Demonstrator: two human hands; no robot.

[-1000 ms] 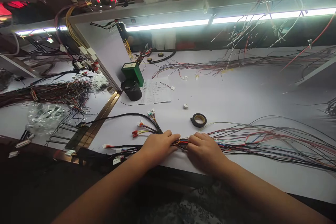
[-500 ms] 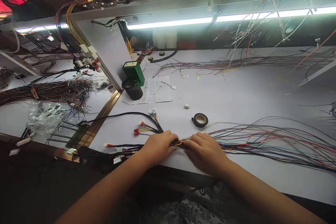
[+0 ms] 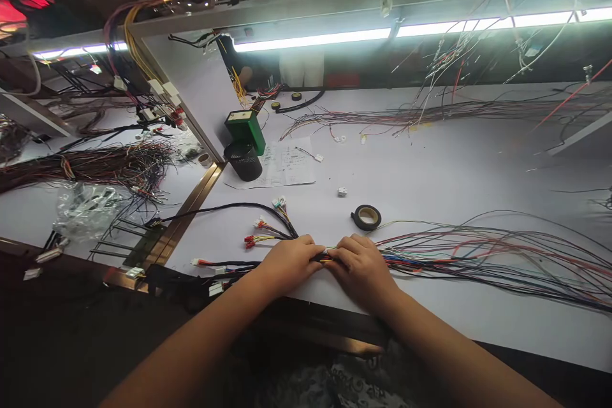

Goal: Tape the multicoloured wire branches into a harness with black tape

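Near the front edge of the tabletop [image 3: 444, 185], the left hand [image 3: 291, 262] and right hand [image 3: 361, 268], almost touching, were both clamped on the multicoloured wire harness [image 3: 415, 262]. Beyond the right hand lay a roll of black tape [image 3: 366, 227].

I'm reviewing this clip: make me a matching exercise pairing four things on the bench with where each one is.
Things
1. Wire bundle
2. Tape roll
3. Green box
4. Printed sheet

Places
A. Just behind the mesh cup
B. Gripped by the left hand and right hand
C. Spread flat right beside the mesh cup
D. Lying just beyond the right hand

Pairs: 1-B, 2-D, 3-A, 4-C
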